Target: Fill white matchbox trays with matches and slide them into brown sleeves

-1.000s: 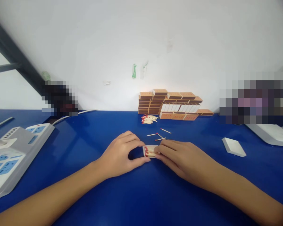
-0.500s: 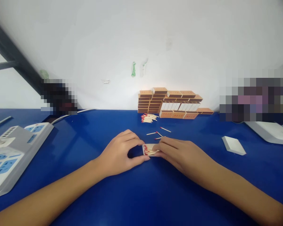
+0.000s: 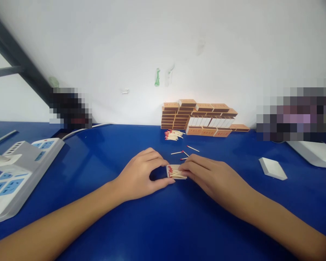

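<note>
A white matchbox tray (image 3: 167, 172) lies on the blue table in front of me, with several red-headed matches (image 3: 175, 173) in it. My left hand (image 3: 143, 174) grips the tray's left end between thumb and fingers. Over the right part of the tray is my right hand (image 3: 209, 174), its fingers closed together on the matches; the fingertips partly cover them. Just beyond the tray lie several loose matches (image 3: 192, 148). Farther back sits a heap of matches (image 3: 174, 135), heads mostly to the left.
Stacked matchboxes (image 3: 195, 117) stand against the white wall (image 3: 119, 54). A white power strip (image 3: 29, 177) with blue sockets is at the left, its cable running to the back. To the right lies a small white block (image 3: 273, 169), with a larger white object (image 3: 315, 154) behind it.
The view has shifted slightly. My right fingers have moved a little within the tray, showing more of the matches. My left hand keeps its hold on the tray's end.
</note>
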Tool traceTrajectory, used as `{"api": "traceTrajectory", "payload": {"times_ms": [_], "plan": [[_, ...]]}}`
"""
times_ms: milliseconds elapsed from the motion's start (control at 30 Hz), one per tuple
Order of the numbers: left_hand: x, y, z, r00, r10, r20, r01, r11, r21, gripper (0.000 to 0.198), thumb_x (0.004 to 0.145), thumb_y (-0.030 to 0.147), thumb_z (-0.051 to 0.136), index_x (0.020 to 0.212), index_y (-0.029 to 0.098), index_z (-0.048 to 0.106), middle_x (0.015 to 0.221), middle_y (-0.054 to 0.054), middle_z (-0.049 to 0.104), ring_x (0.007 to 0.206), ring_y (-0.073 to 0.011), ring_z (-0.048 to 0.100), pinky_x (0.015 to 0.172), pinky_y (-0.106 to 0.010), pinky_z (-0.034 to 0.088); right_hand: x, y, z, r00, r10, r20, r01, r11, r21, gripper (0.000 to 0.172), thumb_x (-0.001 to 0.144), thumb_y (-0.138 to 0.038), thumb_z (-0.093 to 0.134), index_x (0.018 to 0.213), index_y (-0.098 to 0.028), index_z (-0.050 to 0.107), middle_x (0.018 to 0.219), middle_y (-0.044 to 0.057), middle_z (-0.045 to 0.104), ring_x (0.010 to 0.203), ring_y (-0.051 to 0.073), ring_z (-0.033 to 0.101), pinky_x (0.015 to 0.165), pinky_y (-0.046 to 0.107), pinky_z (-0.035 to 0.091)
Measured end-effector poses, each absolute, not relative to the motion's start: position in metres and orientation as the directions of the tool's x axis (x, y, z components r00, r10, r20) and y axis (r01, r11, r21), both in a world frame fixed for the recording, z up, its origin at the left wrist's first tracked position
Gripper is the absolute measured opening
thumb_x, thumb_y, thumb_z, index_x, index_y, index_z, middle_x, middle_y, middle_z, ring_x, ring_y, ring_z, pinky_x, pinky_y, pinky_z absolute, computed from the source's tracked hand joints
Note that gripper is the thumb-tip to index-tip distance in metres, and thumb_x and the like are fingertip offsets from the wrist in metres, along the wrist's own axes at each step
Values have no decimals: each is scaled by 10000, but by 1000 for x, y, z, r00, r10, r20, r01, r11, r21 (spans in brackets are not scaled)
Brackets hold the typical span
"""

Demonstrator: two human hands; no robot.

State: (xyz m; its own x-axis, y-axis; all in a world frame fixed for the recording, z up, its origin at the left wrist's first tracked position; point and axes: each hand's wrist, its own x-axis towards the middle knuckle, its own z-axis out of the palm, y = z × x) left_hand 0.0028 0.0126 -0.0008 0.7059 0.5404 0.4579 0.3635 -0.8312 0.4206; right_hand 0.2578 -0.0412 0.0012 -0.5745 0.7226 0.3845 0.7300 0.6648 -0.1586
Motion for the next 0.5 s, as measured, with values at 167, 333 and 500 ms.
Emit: {"api": "traceTrajectory", "payload": {"times_ms": [167,333,500], "plan": [[2,13,-1,703,543,460,361,-829,428,306,896,401,806,1096,182,735,1005,-77,743,920,-231,657,860,-411,555,261,-39,1,-587,709,390,721,678,-147,225,1101,-212,441,1155,-196,659,1012,60,702,840,172,696,713,283,536],[2,14,-1,708,543,452,365,-829,423,299,910,405,793,1104,184,740,1009,-71,743,918,-222,650,857,-402,548,276,-35,9,-606,706,367,726,679,-106,257,1084,-166,435,1201,-198,662,1095,86,696,886,191,720,719,291,552],[2,12,-1,713,533,456,346,-833,431,317,912,413,791,1099,163,738,1005,-73,741,920,-219,649,866,-401,545,269,-40,10,-585,695,418,735,672,-88,244,1064,-126,462,1185,-199,661,1089,79,681,903,196,705,704,289,541]]}}
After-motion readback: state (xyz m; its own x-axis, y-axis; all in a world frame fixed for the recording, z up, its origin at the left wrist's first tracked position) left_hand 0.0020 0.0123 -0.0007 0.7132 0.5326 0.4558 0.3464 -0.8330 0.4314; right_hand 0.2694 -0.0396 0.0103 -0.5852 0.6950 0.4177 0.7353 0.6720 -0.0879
